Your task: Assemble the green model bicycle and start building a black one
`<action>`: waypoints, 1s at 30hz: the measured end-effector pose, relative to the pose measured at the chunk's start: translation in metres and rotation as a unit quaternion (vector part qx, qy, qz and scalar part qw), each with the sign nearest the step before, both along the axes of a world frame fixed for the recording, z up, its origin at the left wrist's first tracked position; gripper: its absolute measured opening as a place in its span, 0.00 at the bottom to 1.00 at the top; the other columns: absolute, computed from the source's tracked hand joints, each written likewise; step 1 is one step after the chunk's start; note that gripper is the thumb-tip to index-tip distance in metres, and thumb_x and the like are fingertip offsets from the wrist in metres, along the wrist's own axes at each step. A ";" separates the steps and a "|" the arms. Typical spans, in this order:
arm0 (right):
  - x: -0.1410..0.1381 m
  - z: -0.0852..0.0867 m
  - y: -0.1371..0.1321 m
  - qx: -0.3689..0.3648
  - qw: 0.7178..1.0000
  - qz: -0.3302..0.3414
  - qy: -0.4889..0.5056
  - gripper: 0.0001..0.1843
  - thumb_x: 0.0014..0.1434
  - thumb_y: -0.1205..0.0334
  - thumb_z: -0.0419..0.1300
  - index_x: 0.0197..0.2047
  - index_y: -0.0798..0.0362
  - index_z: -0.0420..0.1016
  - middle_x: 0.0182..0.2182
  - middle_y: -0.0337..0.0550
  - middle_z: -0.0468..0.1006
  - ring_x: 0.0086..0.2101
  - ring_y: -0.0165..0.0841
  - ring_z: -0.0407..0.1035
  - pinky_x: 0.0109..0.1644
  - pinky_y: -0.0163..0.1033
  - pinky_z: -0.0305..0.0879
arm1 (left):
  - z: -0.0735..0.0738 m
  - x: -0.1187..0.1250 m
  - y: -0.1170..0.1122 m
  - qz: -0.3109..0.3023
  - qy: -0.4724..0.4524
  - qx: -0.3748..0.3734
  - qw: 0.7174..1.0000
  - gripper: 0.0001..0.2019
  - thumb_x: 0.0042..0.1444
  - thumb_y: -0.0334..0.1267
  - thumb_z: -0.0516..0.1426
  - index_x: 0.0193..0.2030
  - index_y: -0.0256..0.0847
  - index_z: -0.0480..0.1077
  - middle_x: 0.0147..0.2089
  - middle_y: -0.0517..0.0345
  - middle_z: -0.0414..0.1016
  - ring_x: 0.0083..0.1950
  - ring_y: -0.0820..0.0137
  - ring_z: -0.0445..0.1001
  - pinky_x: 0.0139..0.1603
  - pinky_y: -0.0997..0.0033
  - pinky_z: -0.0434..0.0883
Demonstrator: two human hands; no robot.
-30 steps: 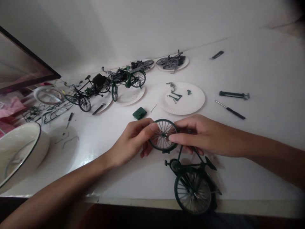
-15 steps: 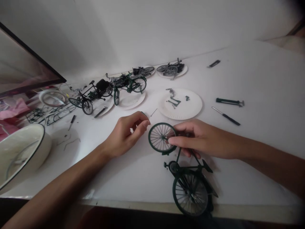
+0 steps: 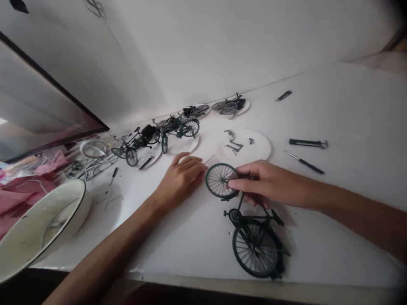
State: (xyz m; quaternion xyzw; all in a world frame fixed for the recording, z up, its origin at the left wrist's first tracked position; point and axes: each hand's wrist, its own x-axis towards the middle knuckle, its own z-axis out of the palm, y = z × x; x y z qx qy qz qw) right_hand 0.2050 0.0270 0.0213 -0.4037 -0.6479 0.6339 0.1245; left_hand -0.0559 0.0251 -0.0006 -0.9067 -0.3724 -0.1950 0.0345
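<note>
My right hand grips a dark green model bicycle at its frame, just behind the spoked front wheel. The rear wheel rests on the white table near its front edge. My left hand lies to the left of the front wheel, its fingers curled and almost touching the rim. Those fingers hide whatever may lie under them. The dark green block that lay near this spot earlier does not show.
A paper plate holds small green parts. Several finished model bicycles stand beyond it. A screwdriver and a green part lie right. An enamel basin, plastic sprue and pink cloth sit left.
My left hand has let go of the front wheel and moved left, and the green block has gone from the table. My right hand still holds the bicycle, and the view has tilted.
</note>
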 end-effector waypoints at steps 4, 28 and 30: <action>0.001 0.000 0.000 0.000 1.000 0.007 -0.014 0.18 0.60 0.46 0.64 0.37 0.54 0.75 0.23 0.37 0.73 0.22 0.26 0.64 0.22 0.30 0.59 | -0.004 0.004 0.007 0.027 0.028 0.070 0.997 0.11 0.69 0.30 0.54 0.55 0.38 0.71 0.57 0.48 0.79 0.59 0.61 0.75 0.66 0.50 0.62; 0.002 0.004 0.002 -0.040 0.999 -0.016 0.016 0.15 0.62 0.49 0.63 0.37 0.54 0.76 0.23 0.36 0.72 0.23 0.25 0.65 0.24 0.29 0.61 | 0.015 0.000 -0.013 -0.065 0.020 -0.078 0.995 0.08 0.71 0.31 0.51 0.42 0.36 0.71 0.41 0.52 0.75 0.40 0.68 0.72 0.44 0.65 0.71; 0.002 0.003 0.002 -0.042 0.999 -0.011 0.013 0.17 0.63 0.47 0.63 0.37 0.54 0.76 0.23 0.36 0.72 0.23 0.26 0.65 0.24 0.29 0.62 | 0.015 0.001 -0.016 -0.049 0.009 -0.074 0.996 0.06 0.70 0.31 0.53 0.48 0.36 0.71 0.52 0.48 0.75 0.48 0.65 0.74 0.49 0.62 0.72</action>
